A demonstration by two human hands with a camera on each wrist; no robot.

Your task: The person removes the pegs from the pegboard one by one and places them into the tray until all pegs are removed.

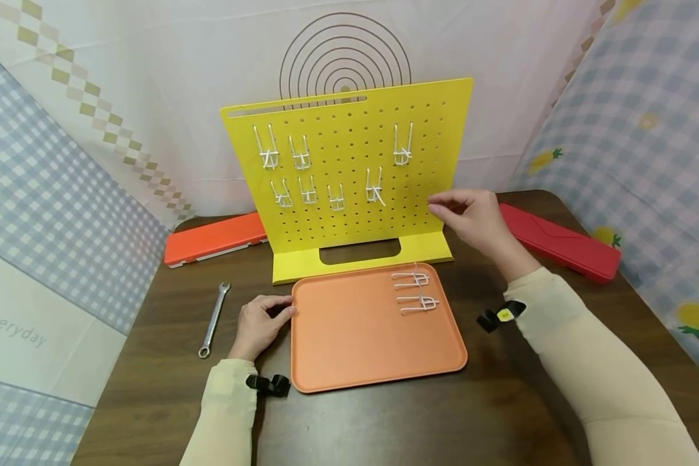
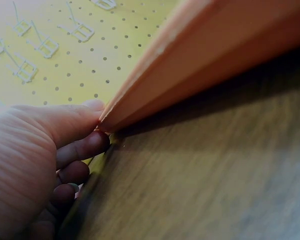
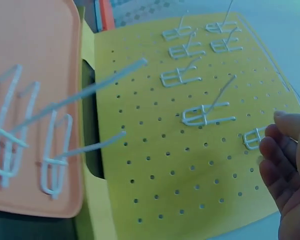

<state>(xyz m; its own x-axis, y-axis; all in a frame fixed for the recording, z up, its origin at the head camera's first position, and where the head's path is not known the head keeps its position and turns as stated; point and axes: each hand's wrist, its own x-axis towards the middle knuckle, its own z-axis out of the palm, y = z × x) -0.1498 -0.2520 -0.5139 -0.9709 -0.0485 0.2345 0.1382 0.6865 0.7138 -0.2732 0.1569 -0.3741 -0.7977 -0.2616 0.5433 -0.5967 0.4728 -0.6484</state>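
Observation:
My left hand (image 1: 259,325) pinches the left rim of an orange tray (image 1: 349,323) between thumb and fingertips; the left wrist view shows the thumb (image 2: 80,116) on the rim. Two white wire hooks (image 1: 422,302) lie at the tray's right side. Behind it stands a yellow pegboard (image 1: 349,149) on which several white wire hooks hang, among them an upper right one (image 1: 402,154) and a lower middle one (image 1: 374,193). Before the board's right edge my right hand (image 1: 474,217) is held up with loosely bent fingers and nothing in it.
A combination wrench (image 1: 214,320) lies on the brown table (image 1: 349,427), left of my left hand. An orange case (image 1: 212,239) sits behind at the left, partly hidden by the pegboard. Beyond my right hand is a red case (image 1: 565,241). Patterned cloth (image 1: 151,65) encloses the table.

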